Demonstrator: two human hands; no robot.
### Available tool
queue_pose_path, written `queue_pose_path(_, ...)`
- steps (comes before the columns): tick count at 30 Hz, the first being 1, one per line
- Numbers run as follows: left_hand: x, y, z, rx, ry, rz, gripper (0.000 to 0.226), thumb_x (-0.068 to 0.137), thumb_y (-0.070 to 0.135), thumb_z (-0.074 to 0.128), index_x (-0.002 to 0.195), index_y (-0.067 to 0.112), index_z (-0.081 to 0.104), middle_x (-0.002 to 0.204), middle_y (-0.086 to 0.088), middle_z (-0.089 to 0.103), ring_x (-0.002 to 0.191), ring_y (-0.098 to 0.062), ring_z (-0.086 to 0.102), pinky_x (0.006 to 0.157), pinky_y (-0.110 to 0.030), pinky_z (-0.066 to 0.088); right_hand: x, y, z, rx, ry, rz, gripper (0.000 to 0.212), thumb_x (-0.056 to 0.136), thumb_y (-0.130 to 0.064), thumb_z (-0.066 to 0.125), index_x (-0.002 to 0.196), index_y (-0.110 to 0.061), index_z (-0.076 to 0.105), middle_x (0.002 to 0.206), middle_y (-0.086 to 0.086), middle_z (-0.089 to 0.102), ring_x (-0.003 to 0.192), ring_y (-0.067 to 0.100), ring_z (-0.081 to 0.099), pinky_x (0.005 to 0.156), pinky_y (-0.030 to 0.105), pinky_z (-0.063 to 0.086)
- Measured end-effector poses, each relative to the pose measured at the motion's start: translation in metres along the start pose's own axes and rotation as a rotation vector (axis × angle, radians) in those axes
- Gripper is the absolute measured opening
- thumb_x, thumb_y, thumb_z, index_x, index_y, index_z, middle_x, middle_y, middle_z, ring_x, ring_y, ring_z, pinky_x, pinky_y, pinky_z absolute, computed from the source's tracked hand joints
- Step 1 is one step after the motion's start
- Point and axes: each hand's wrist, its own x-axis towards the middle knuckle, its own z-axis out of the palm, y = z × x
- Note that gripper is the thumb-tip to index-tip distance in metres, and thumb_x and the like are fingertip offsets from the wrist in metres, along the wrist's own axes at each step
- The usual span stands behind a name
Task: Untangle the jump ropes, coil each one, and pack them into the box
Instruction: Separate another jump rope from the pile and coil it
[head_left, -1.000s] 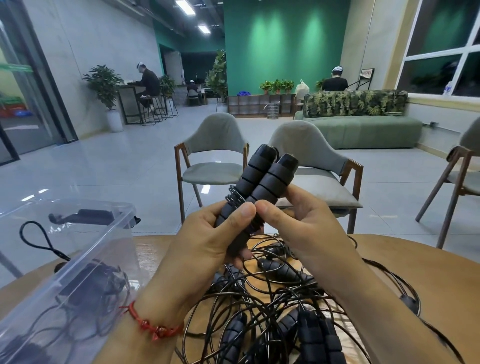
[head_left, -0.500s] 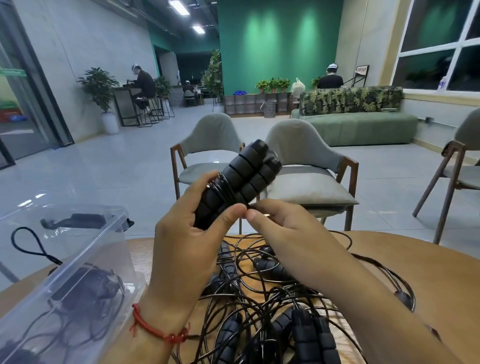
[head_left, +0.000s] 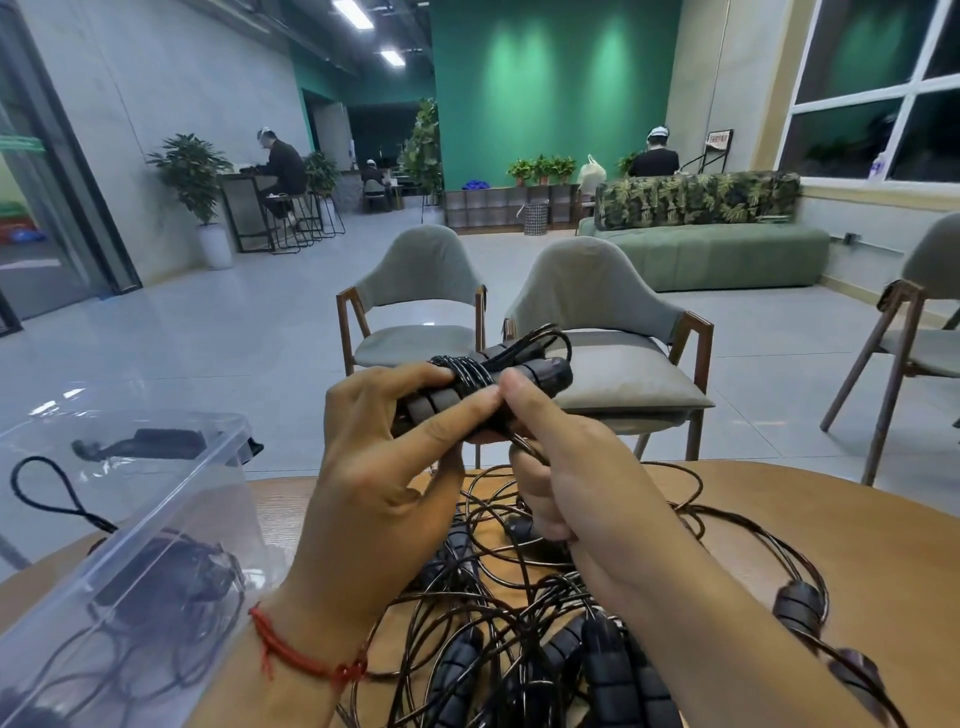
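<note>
Above the wooden table's (head_left: 831, 519) far edge, the left hand (head_left: 384, 467) curls round a coiled jump rope (head_left: 540, 371), its two ribbed foam handles lying left-to-right, bound by thin glossy cord, while the right hand (head_left: 566, 467) apparently pinches the trailing cord (head_left: 522, 444) just beneath, and the clear plastic box (head_left: 171, 512) sits near-left, closer to the left hand.

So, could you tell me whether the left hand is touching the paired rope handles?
Touching. The head view shows the left hand gripping the paired rope handles with thumb and fingers, beside the wound cord.
</note>
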Motion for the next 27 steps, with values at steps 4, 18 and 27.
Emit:
queue_pose_path(4, -0.001, 0.008, 0.002, -0.068, -0.014, 0.028, 0.042, 0.087, 0.01, 0.084, 0.124, 0.027, 0.077, 0.132, 0.01, 0.051, 0.128, -0.034, 0.053, 0.101, -0.046, 0.054, 0.002, 0.001, -0.004, 0.032, 0.091, -0.031, 0.05, 0.094, -0.068, 0.064, 0.094, -0.019, 0.071, 0.058, -0.005, 0.032, 0.049, 0.011, 0.027, 0.052, 0.031, 0.024)
queue_pose_path(18, 0.014, 0.018, -0.005, -1.034, -0.063, -0.914, 0.053, 0.078, 0.03, 0.091, 0.126, 0.017, 0.073, 0.12, -0.015, 0.075, 0.113, -0.033, 0.076, 0.072, -0.041, 0.066, -0.001, -0.004, -0.009, -0.269, 0.096, -0.271, 0.045, 0.09, -0.066, 0.057, 0.104, -0.029, 0.078, 0.06, -0.03, 0.062, 0.069, -0.006, 0.058, 0.076, 0.027, 0.038)
queue_pose_path(27, 0.009, 0.032, -0.002, -0.518, 0.078, -0.658, 0.041, 0.082, 0.033, 0.088, 0.119, 0.039, 0.072, 0.102, 0.007, 0.072, 0.091, -0.02, 0.076, 0.078, -0.034, 0.066, 0.004, -0.001, -0.011, -0.451, 0.13, -0.209, 0.055, 0.089, -0.075, 0.044, 0.097, -0.029, 0.072, 0.06, -0.031, 0.057, 0.077, 0.002, 0.056, 0.071, 0.026, 0.039)
